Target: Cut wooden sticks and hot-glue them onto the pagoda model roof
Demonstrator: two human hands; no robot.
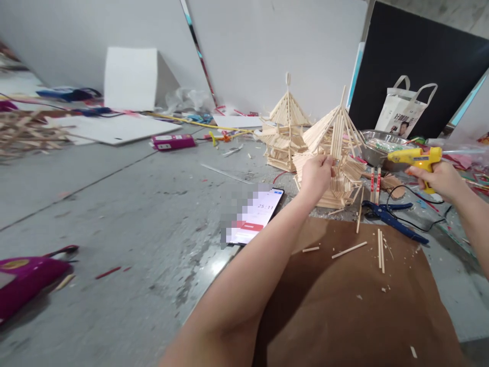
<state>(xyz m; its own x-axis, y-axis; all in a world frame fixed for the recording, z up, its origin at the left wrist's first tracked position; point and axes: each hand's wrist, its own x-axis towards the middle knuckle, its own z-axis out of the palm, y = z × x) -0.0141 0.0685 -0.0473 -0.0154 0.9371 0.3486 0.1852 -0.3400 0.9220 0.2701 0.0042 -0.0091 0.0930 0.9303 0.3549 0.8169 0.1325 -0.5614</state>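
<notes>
My left hand [316,176] is closed at the front of a pagoda model [342,188] built of thin wooden sticks. Its fingertips pinch at the lower ends of the sticks of the peaked roof, and the hand hides part of the model. My right hand [443,179] grips a yellow glue gun [414,157] by its handle, nozzle pointing left toward the model. Behind and to the left stands a second stick pagoda [287,127] with a finial on top. Blue-handled cutters [397,220] lie below the glue gun, beside its black cord.
Brown paper [355,316] with loose sticks [381,250] covers the floor in front. A lit phone [255,216] lies left of my forearm. Purple devices [173,142] rest on the floor. A metal bowl [376,140] and a white bag [401,112] stand at the back right.
</notes>
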